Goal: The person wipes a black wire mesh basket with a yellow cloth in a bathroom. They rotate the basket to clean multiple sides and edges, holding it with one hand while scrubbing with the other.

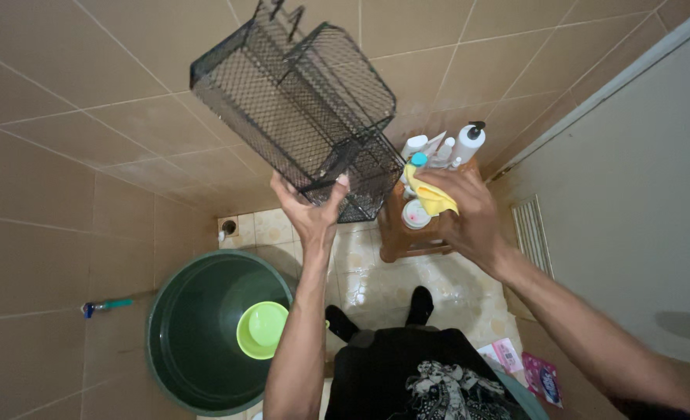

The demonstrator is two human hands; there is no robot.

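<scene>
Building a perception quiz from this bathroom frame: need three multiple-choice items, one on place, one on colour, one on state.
1. Where does the small bowl sit?
A. inside the big dark green tub
B. on the wooden stool
C. in the wire basket

2. What colour is the cloth in the right hand?
A. blue
B. yellow
C. white

3. How is the black wire basket held?
A. standing on the floor
B. hanging on a wall hook
C. tilted in the air, gripped at its lower end by the left hand

Answers:
1 A: the lime bowl lies within the tub's rim.
2 B: yellow fabric shows between the fingers.
3 C: the fingers wrap its bottom edge and nothing else supports it.
</scene>
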